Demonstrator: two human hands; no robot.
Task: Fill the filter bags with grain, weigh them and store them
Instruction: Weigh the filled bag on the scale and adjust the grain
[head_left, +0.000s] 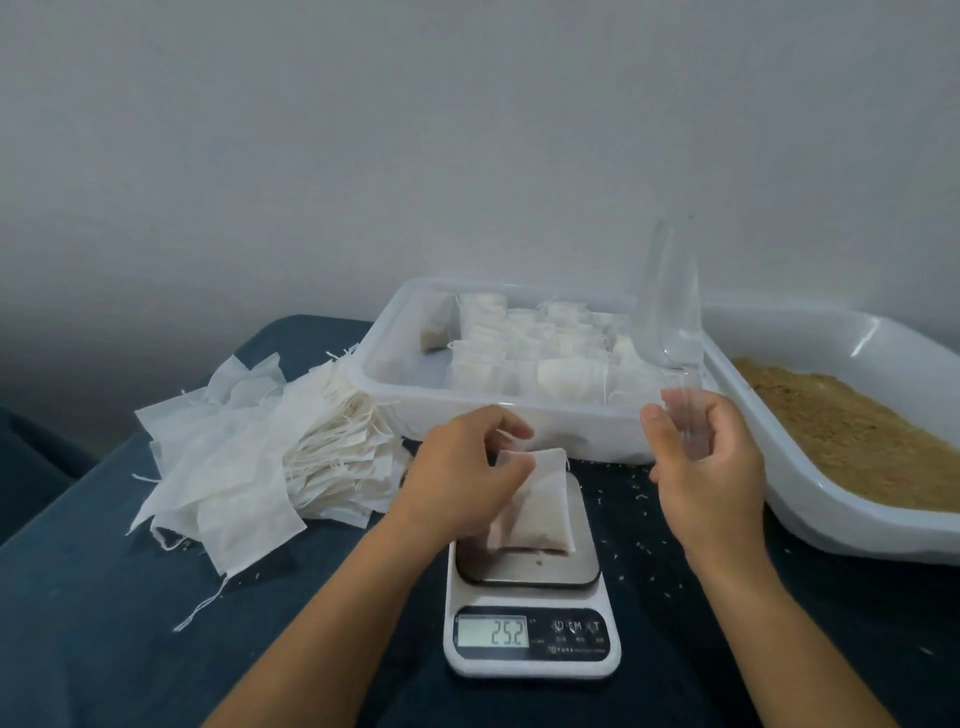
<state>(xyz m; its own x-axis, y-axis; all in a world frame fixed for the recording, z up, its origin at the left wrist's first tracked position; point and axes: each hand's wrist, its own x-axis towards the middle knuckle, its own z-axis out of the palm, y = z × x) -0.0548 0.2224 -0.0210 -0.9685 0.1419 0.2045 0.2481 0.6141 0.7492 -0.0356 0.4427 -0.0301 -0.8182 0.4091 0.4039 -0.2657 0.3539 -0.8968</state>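
Note:
A filled white filter bag (535, 506) lies on the steel platform of a small kitchen scale (530, 613), whose display reads 25.2. My left hand (462, 467) hovers over the bag's top left corner with thumb and fingers curved; its thumb touches the bag's upper edge. My right hand (701, 462) holds the handle of a clear plastic scoop (670, 301), which stands upright with its bowl pointing up. A pile of empty filter bags (249, 452) with loose strings lies to the left.
A translucent storage tub (384, 358) behind the scale holds several filled bags (524, 353). At the right a white tray (831, 509) holds brown grain (841, 426). Grains are scattered on the dark blue table cover (104, 623). A plain wall rises behind.

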